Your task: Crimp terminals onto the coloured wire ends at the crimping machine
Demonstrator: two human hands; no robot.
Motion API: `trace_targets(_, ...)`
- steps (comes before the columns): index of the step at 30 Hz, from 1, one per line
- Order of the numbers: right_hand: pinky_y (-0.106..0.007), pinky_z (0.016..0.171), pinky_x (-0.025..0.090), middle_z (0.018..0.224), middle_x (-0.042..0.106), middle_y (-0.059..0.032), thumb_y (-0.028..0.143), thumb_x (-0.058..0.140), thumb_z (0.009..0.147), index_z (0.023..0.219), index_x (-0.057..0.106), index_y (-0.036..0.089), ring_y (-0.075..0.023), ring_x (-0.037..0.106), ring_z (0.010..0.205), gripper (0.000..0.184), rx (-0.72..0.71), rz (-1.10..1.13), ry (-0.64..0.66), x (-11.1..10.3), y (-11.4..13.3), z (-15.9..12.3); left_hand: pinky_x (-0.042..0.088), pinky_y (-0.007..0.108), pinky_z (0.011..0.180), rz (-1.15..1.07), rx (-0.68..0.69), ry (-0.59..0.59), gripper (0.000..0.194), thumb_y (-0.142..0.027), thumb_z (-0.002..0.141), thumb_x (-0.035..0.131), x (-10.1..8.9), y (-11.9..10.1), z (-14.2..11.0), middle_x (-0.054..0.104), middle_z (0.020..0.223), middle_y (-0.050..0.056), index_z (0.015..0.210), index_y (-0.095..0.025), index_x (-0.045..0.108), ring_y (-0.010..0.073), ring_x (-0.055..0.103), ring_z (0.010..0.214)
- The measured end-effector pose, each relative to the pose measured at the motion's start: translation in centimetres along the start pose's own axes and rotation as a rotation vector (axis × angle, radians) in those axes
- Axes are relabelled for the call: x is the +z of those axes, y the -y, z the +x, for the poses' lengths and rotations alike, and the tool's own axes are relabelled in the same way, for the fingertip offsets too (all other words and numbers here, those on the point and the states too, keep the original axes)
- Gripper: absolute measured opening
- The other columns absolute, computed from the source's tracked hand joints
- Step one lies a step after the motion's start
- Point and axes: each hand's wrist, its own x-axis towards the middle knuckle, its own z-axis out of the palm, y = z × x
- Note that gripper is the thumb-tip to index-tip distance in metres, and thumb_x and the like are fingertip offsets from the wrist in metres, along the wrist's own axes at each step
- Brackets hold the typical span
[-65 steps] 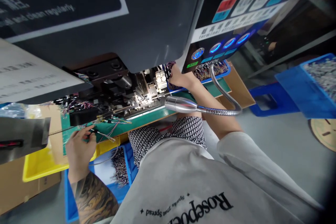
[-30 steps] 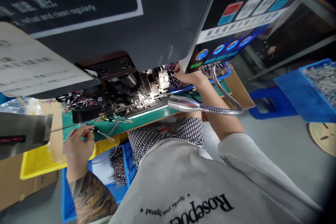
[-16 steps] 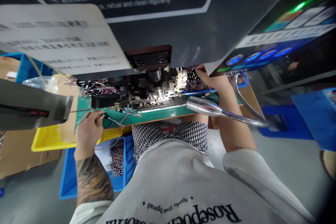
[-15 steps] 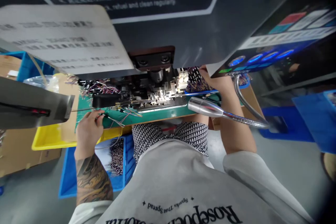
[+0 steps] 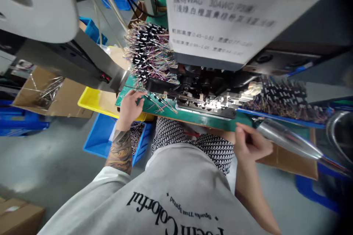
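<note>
1. At the left end of the bench, the left hand sits just beside the loose wires; its forefinger reaches toward them, thumb bent in close to it.
2. Right of there, the right hand hangs by the bench's front edge, just left of the lamp, thumb and forefinger tips close together, the other fingers curled.
3. Blur on the right and small size on the left mean I cannot tell whether either hand pinches anything.
4. Half a second ago the right hand was at the bin of wires; now it is out, on the near side of the rim. The left hand keeps its place. I take the reach into the bin to be over, with or without a catch.
5. Between the hands and behind them stands the machine, its lower front brightly lit.
6. Farther out, a pile of similar wires lies behind the left hand, a label hangs above the machine, and a tray and tub sit below at left.
</note>
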Motion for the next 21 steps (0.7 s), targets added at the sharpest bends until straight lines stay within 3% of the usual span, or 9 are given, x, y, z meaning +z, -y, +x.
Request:
trace_targets(3, -0.029, 0.047, 0.046, 0.06, 0.068, -0.0016, 0.033, 0.075, 0.091, 0.097, 0.086, 0.026, -0.0144, 0.055, 0.045, 0.015, -0.065, 0.092, 0.147, 1.1, 0.6, -2.9, 0.056, 0.042, 0.096, 0.081, 0.139, 0.074, 0.03, -0.025, 0.101, 0.065, -0.2, -0.5, -0.2, 0.066, 0.116, 0.011, 0.125, -0.026, 0.081, 0.0275, 0.065, 0.107)
trace_targets(5, -0.029, 0.049, 0.048, 0.059, 0.067, -0.0003, 0.032, 0.074, 0.092, 0.099, 0.086, 0.025, -0.0141, 0.057, 0.047, 0.016, -0.028, 0.12, 0.22, 1.8, 0.7, -3.7, 0.055, 0.048, 0.103, 0.113, 0.202, 0.101, 0.028, -0.029, 0.103, 0.063, -0.1, -0.6, -0.2, 0.063, 0.12, 0.012, 0.126, -0.027, 0.08, 0.0309, 0.062, 0.116)
trace_targets(11, -0.031, 0.056, 0.053, 0.067, 0.074, -0.0012, 0.031, 0.071, 0.094, 0.098, 0.086, 0.024, -0.0146, 0.061, 0.052, 0.016, -0.061, 0.154, 0.34, 2.8, 1.0, -4.0, 0.054, 0.051, 0.106, 0.031, 0.244, 0.063, 0.022, -0.037, 0.105, 0.063, -1.4, -0.4, -0.8, 0.064, 0.118, 0.011, 0.112, -0.027, 0.082, 0.0306, 0.062, 0.117)
trace_targets(13, -0.03, 0.055, 0.051, 0.065, 0.072, -0.0005, 0.029, 0.071, 0.094, 0.097, 0.085, 0.023, -0.0142, 0.06, 0.052, 0.015, -0.053, 0.182, 0.364, 3.0, 1.2, -4.0, 0.057, 0.047, 0.102, -0.06, 0.234, 0.049, 0.02, -0.035, 0.104, 0.066, -2.6, -1.1, -1.7, 0.067, 0.12, 0.01, 0.111, -0.026, 0.082, 0.0281, 0.066, 0.115)
trace_targets(16, -0.029, 0.052, 0.048, 0.062, 0.07, 0.0003, 0.03, 0.071, 0.095, 0.095, 0.085, 0.023, -0.0136, 0.057, 0.051, 0.016, -0.013, 0.224, 0.425, 3.8, 1.4, -4.1, 0.062, 0.035, 0.082, -0.264, 0.167, -0.01, 0.017, -0.031, 0.102, 0.068, -3.8, -2.6, -3.4, 0.072, 0.127, 0.009, 0.111, -0.024, 0.081, 0.0239, 0.071, 0.111)
trace_targets(21, -0.03, 0.056, 0.052, 0.069, 0.075, -0.0018, 0.033, 0.067, 0.097, 0.097, 0.085, 0.023, -0.0148, 0.063, 0.055, 0.02, -0.054, 0.279, 0.584, 5.7, 2.5, -3.7, 0.064, 0.031, 0.073, -0.578, 0.033, -0.156, 0.014, -0.031, 0.097, 0.077, -3.7, -4.6, -5.3, 0.08, 0.12, 0.008, 0.109, -0.024, 0.083, 0.0218, 0.078, 0.099)
